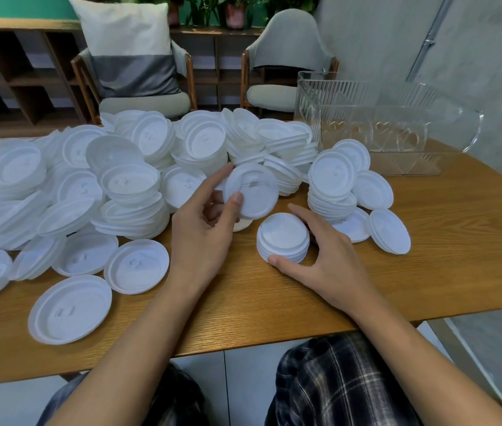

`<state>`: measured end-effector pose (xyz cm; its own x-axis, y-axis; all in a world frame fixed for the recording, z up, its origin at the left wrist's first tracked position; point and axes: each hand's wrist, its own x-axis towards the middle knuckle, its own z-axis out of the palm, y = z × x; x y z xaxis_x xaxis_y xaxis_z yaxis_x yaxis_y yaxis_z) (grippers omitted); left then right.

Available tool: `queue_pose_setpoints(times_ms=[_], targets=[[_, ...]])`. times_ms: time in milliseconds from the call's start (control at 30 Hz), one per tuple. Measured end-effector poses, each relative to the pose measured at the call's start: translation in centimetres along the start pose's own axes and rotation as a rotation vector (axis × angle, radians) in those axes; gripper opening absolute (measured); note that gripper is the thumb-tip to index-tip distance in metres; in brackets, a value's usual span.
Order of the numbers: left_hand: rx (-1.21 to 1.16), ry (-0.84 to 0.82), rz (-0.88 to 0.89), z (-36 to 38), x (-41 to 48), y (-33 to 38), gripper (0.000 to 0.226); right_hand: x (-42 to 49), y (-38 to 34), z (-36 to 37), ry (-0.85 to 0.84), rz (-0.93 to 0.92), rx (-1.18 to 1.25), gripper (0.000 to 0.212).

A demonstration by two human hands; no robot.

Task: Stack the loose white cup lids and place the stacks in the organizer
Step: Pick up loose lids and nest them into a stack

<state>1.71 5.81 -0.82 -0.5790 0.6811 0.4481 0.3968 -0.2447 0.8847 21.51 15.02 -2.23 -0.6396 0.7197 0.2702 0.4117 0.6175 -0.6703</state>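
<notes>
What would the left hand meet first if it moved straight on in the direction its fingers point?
The left hand, holding one lid, would probably reach the leaning lids behind it first; depth is unclear.

Two cushioned armchairs point(286, 66) face the wooden bench point(428, 241), before low shelving point(13, 78), potted plants point(234, 10) and a grey wall point(489, 41)

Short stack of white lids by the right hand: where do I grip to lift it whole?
Set the grip low on the side wall of the short round stack of white plastic lids, thumb near, fingers far, coming from the right like the right hand. It sits flat on the wooden table, so a low squeeze should lift every lid.
</notes>
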Motion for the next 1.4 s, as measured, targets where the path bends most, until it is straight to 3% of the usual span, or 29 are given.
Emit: queue_pose_setpoints(times_ms=[233, 433, 500, 667, 1233, 1300, 1400], targets=[[0.182, -0.161, -0.032, 0.8, -0.7, -0.4, 0.028, 0.1, -0.1, 0.1, -0.002, -0.035, 0.017, 0.099], [0.357, -0.231, -0.012, 0.8, -1.0, -0.5, 0.028, 0.0, 0.1, 0.2, -0.007, -0.054, -0.008, 0.091], [0.374, -0.212, 0.039, 0.8, -0.9, -0.3, 0.035, 0.0, 0.0, 0.2, -0.006, -0.058, -0.008, 0.09], [0.326, -0.41, 0.069, 0.8, -1.1, 0.2, 0.063, 0.0, 0.2, 0.2, -0.013, -0.073, 0.0, 0.089], [0.374, -0.442, 0.054, 1.0, -1.2, -0.1, 0.079, -0.1, 0.3, 0.3, -0.055, -0.076, -0.024, 0.104], [0.368, -0.408, 0.084, 0.9, -1.2, -0.3, 0.071, -0.1, 0.2, 0.3, -0.041, -0.08, -0.028, 0.101], [0.439, -0.214, 0.185, 0.3, -0.9, -1.0, 0.038, -0.2, 0.1, 0.3, -0.023, -0.079, -0.048, 0.098]])
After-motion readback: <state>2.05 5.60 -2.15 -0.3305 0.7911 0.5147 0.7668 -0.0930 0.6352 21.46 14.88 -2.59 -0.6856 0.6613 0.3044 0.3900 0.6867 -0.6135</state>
